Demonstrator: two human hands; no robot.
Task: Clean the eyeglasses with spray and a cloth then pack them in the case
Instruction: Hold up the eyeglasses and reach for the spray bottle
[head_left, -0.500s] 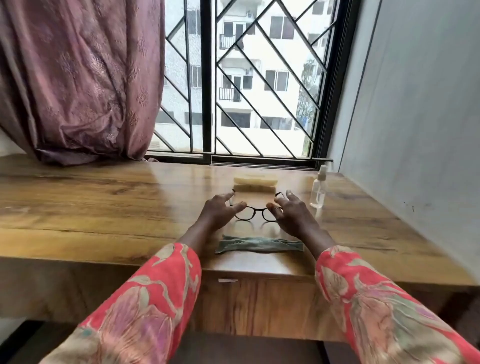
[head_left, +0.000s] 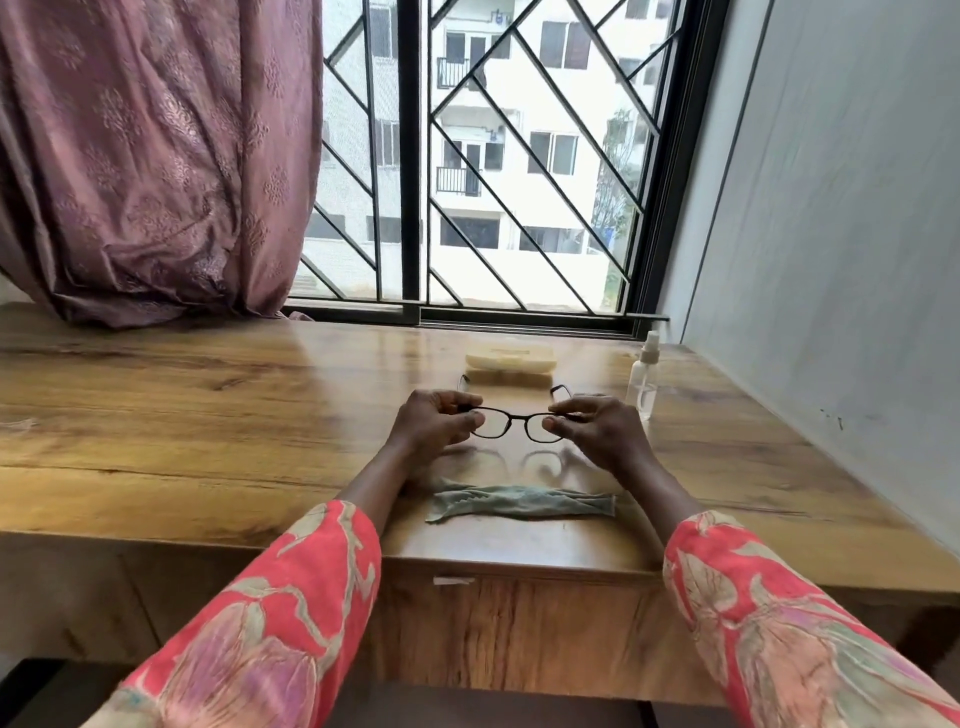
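Both hands, left (head_left: 434, 423) and right (head_left: 597, 428), are pinching the glasses (head_left: 511, 423) by the frame's outer corners, holding them between them just above the table (head_left: 208, 415). The glasses look light and fragile, so gripping the frame rather than the lenses seems wise.

You faced a wooden worktop (head_left: 156, 405) below a barred window (head_left: 493, 156), a mauve curtain (head_left: 156, 156) bunched left and a grey wall (head_left: 831, 208) right

Single head view: you look forward and down from above your sleeves (head_left: 291, 613), close over the table (head_left: 156, 415), facing the window (head_left: 467, 156).
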